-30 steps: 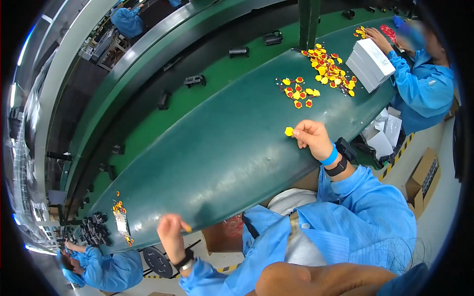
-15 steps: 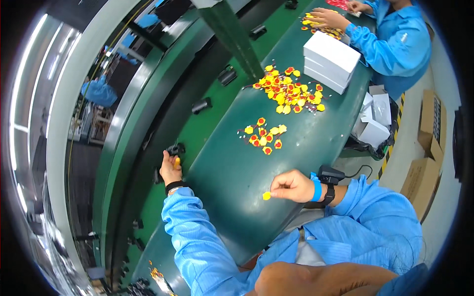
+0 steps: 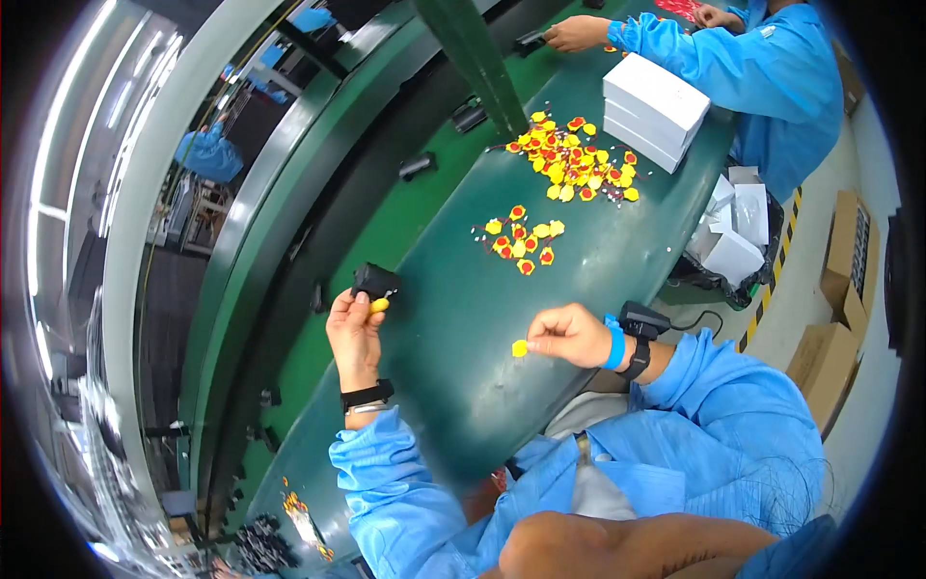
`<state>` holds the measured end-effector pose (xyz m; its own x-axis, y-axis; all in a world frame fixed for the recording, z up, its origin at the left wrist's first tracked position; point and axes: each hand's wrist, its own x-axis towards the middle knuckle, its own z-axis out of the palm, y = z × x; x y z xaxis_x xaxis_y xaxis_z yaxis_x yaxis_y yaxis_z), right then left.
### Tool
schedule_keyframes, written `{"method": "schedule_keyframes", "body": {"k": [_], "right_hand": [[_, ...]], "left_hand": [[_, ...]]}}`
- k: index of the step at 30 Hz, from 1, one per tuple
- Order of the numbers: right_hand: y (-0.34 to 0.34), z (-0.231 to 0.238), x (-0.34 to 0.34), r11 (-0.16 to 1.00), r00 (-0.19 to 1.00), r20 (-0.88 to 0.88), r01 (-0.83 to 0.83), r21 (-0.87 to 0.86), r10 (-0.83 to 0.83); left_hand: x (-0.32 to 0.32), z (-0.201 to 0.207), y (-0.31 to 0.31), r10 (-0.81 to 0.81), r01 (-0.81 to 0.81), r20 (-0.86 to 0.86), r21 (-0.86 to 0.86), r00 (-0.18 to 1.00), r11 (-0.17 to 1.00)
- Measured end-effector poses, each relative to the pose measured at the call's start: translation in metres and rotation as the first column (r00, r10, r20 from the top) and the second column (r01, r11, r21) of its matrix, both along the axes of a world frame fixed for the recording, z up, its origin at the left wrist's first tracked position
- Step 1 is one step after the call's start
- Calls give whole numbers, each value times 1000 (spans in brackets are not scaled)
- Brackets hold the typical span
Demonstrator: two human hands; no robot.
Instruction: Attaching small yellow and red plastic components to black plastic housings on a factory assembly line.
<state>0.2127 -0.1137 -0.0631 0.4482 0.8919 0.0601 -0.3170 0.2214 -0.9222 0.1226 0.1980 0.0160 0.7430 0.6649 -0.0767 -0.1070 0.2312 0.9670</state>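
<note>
Left hand (image 3: pixel 353 333) closed in a pinch, thumb and fingers together on a black casing (image 3: pixel 372 278) held just above the fingertips; a yellow piece (image 3: pixel 380 305) sits in the same grip, against the fingers, directly below the casing. Right hand (image 3: pixel 569 335) nearly closed, thumb meeting bent forefinger on the edge of a yellow disc (image 3: pixel 520 348), small, flat, angular in outline; remaining fingers curled in. Left forearm reaches up and away from the body, sleeve gathered, wrist upright, dark band (image 3: pixel 367 394) round it; hand is at the far edge of the green table (image 3: pixel 463 289), beside the green strip (image 3: pixel 424 203). Right forearm comes in from the right, lying roughly level, fingers pointing left, blue band (image 3: pixel 615 345) and a dark strap round the wrist; disc is over the near part of the table, well apart from the left hand. Casing dark, blocky, rounded along its top; whether the piece below touches it, cannot tell. Beyond the right hand, a small cluster (image 3: pixel 524 241) of similar yellow pieces, several with red centres and thin dark wires. Farther up, a larger pile (image 3: pixel 569 164) of the same, just beside stacked white boxes (image 3: pixel 651 106). More black parts (image 3: pixel 417 166) spaced along the strip. Co-worker's hand (image 3: pixel 577 34) at the top, touching another black part.
</note>
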Motion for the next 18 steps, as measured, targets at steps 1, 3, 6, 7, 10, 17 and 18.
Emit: {"method": "schedule_keyframes", "body": {"k": [1,3,6,7,10,17,18], "right_hand": [[0,0,0,1000,1000,-14,10,9,-10],[1,3,0,1000,1000,0,3,-27,-3],[-1,9,-3,994,995,-39,89,-57,-91],[-2,11,-3,996,997,-33,73,-54,-74],[-6,19,-7,985,983,-118,128,-113,-141],[-8,51,-32,1000,990,-144,-6,-27,2],[-9,55,-35,999,990,-135,-37,-25,33]], "left_hand": [[-11,6,-11,-22,22,10,37,1000,999],[-31,15,-30,-27,27,4,79,1000,997],[-59,27,-52,1,1,-15,153,1000,988],[-67,30,-60,29,-19,-49,184,998,983],[-89,31,-90,-29,26,12,188,1000,982],[-116,20,-152,-165,175,-94,113,982,978],[-118,16,-158,-171,178,-81,91,982,980]]}}
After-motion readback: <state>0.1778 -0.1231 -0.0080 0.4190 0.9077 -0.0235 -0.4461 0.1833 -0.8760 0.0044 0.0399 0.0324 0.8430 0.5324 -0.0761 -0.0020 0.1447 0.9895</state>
